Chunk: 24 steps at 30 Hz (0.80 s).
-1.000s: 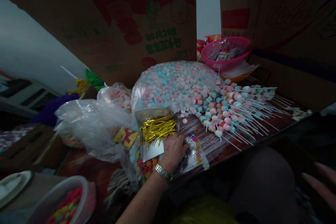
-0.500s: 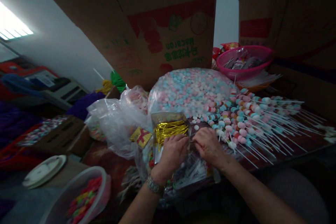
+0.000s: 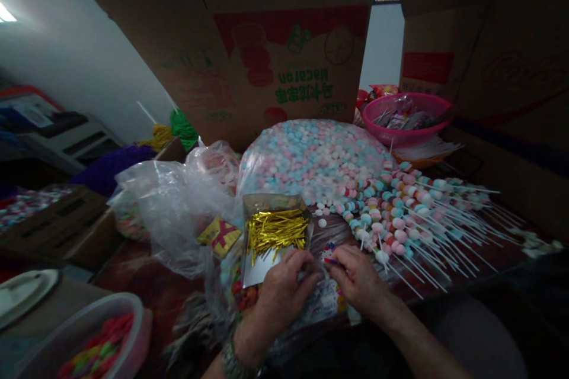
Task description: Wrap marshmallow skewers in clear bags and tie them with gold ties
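Observation:
My right hand is closed, thumb and fingers pinching a small clear plastic bag with red and blue print. My left hand, a watch on its wrist, has curled fingers at the bag's other side; its grip is partly hidden. Under both hands lies a pile of clear printed bags. Just beyond my left hand, gold twist ties fill an open box. Skewered candies on white sticks are heaped to the right of my right hand.
A big clear sack of pastel candies stands behind, before a tall cardboard box. A pink basket holds wrapped pieces at the back right. Crumpled plastic bags and a tub of colourful pieces are at left.
The view has shifted, so most things appear further left. My hands are lower, and the printed bag now shows at my right fingertips.

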{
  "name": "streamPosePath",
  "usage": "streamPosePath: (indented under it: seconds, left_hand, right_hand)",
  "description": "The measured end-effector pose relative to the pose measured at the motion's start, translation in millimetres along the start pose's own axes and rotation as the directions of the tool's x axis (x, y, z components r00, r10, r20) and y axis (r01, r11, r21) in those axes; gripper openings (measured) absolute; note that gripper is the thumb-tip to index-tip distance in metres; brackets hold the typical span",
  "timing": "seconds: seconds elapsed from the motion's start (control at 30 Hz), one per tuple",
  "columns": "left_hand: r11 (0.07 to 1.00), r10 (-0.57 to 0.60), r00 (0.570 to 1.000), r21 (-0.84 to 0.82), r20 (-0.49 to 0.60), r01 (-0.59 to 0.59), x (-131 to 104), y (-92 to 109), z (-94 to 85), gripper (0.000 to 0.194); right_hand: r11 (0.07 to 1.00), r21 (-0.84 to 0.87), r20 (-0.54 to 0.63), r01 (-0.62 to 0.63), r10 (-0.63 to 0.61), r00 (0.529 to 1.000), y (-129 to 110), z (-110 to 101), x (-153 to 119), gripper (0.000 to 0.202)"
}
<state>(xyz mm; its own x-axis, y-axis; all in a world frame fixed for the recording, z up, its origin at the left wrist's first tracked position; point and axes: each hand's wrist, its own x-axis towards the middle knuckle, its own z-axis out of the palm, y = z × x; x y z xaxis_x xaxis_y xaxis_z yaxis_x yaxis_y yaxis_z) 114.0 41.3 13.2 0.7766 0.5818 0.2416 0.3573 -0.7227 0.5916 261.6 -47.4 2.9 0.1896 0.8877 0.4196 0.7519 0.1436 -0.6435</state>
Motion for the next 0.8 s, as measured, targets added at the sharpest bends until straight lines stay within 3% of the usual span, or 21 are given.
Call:
streamPosePath:
  seconds: [0.1,0.2,0.27,0.33,0.4,0.5,0.57,0.67,0.73,0.8]
  left_hand:
    - [0.993,-0.056,0.998,-0.104,-0.003,0.055,-8.4,1.1,11.3,0.009]
    - [0.989,-0.048,0.999,-0.141,0.006,0.048,-9.4,-0.7,12.2,0.017]
    - [0.99,-0.033,0.999,-0.137,-0.018,0.031,-7.5,-3.4,7.8,0.02]
    - [0.99,0.006,0.998,-0.137,-0.056,-0.013,-5.7,-6.3,2.5,0.023]
    - [0.989,0.064,0.995,-0.128,-0.08,-0.074,-5.5,-9.1,-2.3,0.023]
    - [0.987,0.148,0.983,-0.049,-0.11,-0.154,-7.4,-12.6,-9.3,0.019]
    - [0.982,0.191,0.975,0.023,-0.114,-0.19,-8.4,-14.8,-15.0,0.019]
    - [0.966,0.24,0.968,0.116,-0.065,-0.232,-6.4,-16.2,-24.4,0.021]
    - [0.951,0.26,0.966,0.172,-0.006,-0.255,-2.8,-14.8,-29.6,0.023]
    - [0.937,0.272,0.961,0.212,0.056,-0.277,1.2,-11.7,-33.0,0.025]
  right_hand:
    - [0.993,-0.115,-0.001,0.023,-0.023,1.0,5.5,-0.1,-6.7,0.036]
    - [0.96,-0.217,-0.043,-0.176,0.171,0.984,21.9,-15.3,-9.7,0.045]
    - [0.843,-0.389,-0.126,-0.373,0.352,0.927,38.4,-30.9,-8.5,0.042]
    - [0.683,-0.553,-0.158,-0.477,0.476,0.865,55.3,-44.4,-5.7,0.035]
    - [0.612,-0.623,-0.116,-0.488,0.545,0.831,68.3,-53.3,-4.0,0.028]
    - [0.621,-0.624,-0.072,-0.474,0.558,0.826,75.6,-63.4,-11.7,0.026]
    - [0.68,-0.59,-0.096,-0.436,0.477,0.874,73.7,-73.3,-25.9,0.028]
    - [0.866,-0.449,-0.203,-0.219,0.139,0.969,64.8,-92.3,-52.0,0.028]
    - [0.916,-0.399,-0.24,-0.044,-0.058,0.969,56.4,-103.5,-64.1,0.025]
    - [0.902,-0.424,-0.186,0.081,-0.174,0.967,48.2,-111.0,-68.7,0.024]
